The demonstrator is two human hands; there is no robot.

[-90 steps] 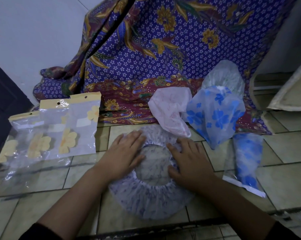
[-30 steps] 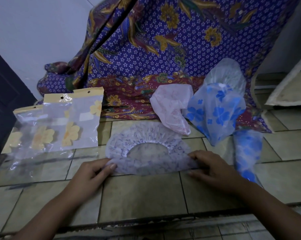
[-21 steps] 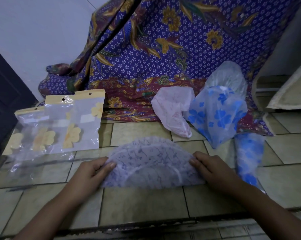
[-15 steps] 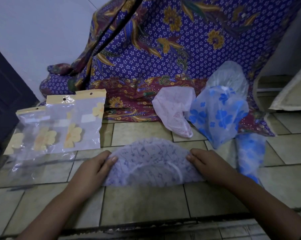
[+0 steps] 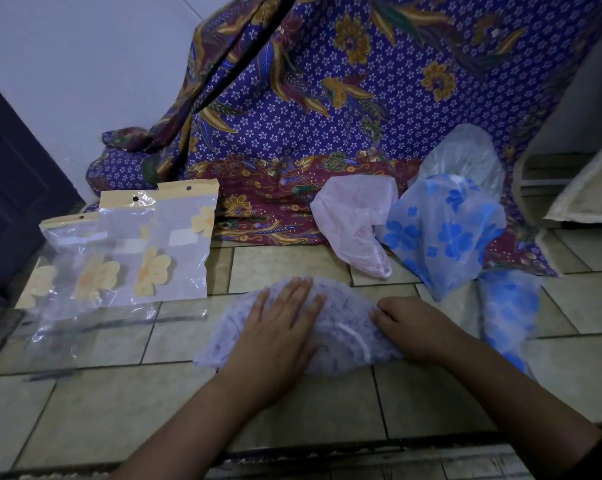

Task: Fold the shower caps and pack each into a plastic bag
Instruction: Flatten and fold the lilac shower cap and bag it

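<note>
A pale lilac shower cap [image 5: 344, 327] with a small dark print lies folded into a half circle on the tiled floor. My left hand [image 5: 278, 327] presses flat on its middle with straight fingers. My right hand [image 5: 410, 327] pinches the cap's right end with curled fingers. Clear plastic bags [image 5: 168, 251] with yellow flower prints and yellow header strips lie overlapping at the left. A pink shower cap [image 5: 351, 223] and a blue-flowered cap [image 5: 444, 230] stand behind, with a clear white cap [image 5: 465, 157] at the back.
A packed blue-flowered cap in a plastic bag [image 5: 507, 313] lies on the floor right of my right hand. A purple batik cloth [image 5: 327, 109] drapes behind everything. A dark door [image 5: 8, 188] is at far left and a pale board [image 5: 590, 188] leans at far right.
The open round cap was folded in half into a half circle. My left hand left the cap's left end and now presses flat on its middle; my right hand stays at the right end.
</note>
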